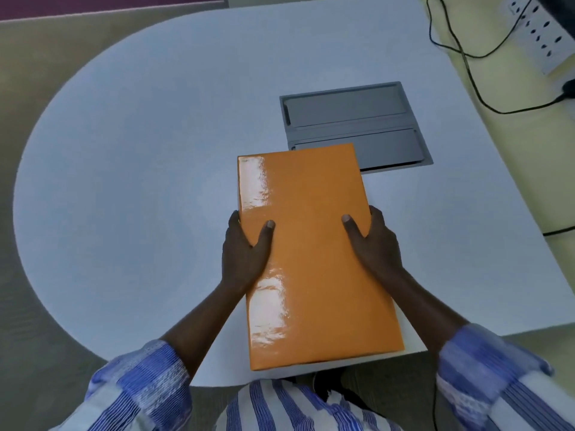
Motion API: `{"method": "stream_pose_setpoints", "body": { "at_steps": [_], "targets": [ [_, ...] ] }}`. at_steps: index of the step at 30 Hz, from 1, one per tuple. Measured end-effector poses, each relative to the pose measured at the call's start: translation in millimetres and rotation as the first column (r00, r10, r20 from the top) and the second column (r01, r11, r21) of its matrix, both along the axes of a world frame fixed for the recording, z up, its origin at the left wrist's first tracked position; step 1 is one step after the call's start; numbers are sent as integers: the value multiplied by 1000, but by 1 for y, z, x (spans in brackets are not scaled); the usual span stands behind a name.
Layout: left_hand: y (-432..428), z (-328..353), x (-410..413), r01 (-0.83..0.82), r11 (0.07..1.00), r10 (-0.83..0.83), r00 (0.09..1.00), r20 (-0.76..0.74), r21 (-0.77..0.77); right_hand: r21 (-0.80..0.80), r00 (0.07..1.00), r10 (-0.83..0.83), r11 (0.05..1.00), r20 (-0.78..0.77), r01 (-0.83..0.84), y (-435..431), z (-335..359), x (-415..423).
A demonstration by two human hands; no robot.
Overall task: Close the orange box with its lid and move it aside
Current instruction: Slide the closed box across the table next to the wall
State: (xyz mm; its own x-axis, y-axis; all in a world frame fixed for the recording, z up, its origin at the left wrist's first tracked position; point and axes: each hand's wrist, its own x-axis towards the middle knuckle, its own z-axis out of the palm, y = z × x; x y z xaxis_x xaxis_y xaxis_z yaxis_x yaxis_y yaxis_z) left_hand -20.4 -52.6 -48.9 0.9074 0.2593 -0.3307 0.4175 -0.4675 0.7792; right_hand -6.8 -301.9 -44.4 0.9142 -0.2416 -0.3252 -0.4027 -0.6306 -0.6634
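A glossy orange box [314, 253] with its lid on lies lengthwise on the white table [140, 169], its near end at the table's front edge. My left hand [244, 255] grips the box's left side, thumb on top of the lid. On the opposite side my right hand [375, 242] holds it the same way, thumb on the lid. The fingers of both hands are hidden behind the box's sides. I cannot tell whether the box rests on the table or is slightly lifted.
A grey recessed cable hatch [354, 126] sits in the table just beyond the box's far end. To the far right a white power strip [538, 29] and black cables [466, 54] lie on a pale yellow surface. The table's left end is rounded.
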Motion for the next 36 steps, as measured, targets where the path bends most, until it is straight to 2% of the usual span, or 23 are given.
{"method": "stream_pose_setpoints", "body": {
  "at_steps": [2, 4, 5, 7, 15, 26, 32, 36],
  "targets": [
    [7, -3, 4, -73, 977, 43, 988, -150, -198, 135, 996, -47, 989, -82, 57, -6, 1, 2],
    [11, -7, 4, -186, 879, 51, 953, -300, -440, 240, 981, -73, 964, -182, 116, -11, 5, 1],
    [12, -7, 4, -215, 824, 37, 943, -330, -523, 264, 976, -68, 957, -207, 123, -13, 7, 1],
    [9, -7, 5, -220, 780, 11, 940, -340, -585, 278, 973, -73, 951, -218, 134, -15, 11, -1],
    [-57, 14, 22, -149, 794, -14, 965, -262, -590, 235, 974, -152, 953, -168, 190, -76, 38, 7],
    [-242, 14, 36, -142, 742, -46, 964, -262, -655, 135, 976, -188, 970, -114, 202, -258, 54, 22],
    [-316, 2, 31, -131, 753, -68, 959, -275, -644, 88, 973, -185, 976, -141, 199, -333, 36, 25],
    [-343, -6, 30, -114, 771, -70, 962, -262, -626, 79, 963, -163, 980, -215, 184, -362, 25, 26]
  ]
}}
